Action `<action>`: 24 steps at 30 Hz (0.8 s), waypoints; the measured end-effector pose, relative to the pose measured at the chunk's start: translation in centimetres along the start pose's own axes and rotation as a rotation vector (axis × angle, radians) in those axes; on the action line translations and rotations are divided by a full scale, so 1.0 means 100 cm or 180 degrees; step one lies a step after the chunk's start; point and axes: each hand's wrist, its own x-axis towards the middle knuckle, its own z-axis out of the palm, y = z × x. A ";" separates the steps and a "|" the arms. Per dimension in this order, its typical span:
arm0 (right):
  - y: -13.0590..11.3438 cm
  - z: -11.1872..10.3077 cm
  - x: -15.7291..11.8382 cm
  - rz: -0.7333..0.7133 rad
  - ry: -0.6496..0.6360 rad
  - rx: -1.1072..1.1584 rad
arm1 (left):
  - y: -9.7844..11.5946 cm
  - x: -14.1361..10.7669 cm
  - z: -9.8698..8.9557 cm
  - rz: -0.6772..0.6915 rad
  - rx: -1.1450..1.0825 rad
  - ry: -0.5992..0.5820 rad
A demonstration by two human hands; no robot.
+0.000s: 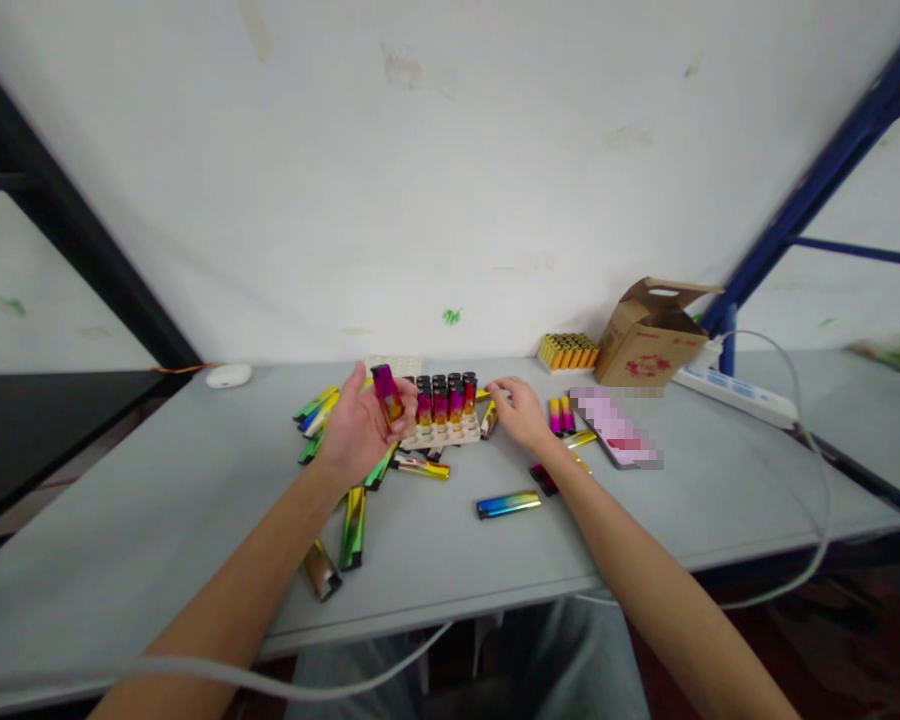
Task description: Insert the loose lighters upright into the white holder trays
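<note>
Head view: near the middle of the frame, my left hand (356, 432) is turned palm up, gripping a purple lighter (388, 393) that tilts across my fingers. Just right of that lighter, a pale holed tray (444, 436) holds upright purple-and-orange lighters with black tops. My right hand (521, 412) is beyond the tray's right side, its fingers bent; I cannot tell whether they pinch anything. Green, yellow and gold lighters are strewn around my left hand and wrist, and a blue-and-yellow lighter (508, 504) lies below centre. The grey table (195, 500) runs across the frame, with a white case (229, 376) at its back left. Toward the back right I see a pack of orange lighters (568, 352), an open cardboard box (645, 350) and a white power strip (742, 396). Behind rises a scuffed white wall (450, 200), between a black frame (82, 230) at left and a blue frame (817, 190) at right.
</note>
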 end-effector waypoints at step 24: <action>-0.008 0.000 -0.005 -0.0116 -0.0343 -0.0349 | -0.033 0.009 -0.007 -0.0045 0.0459 -0.0321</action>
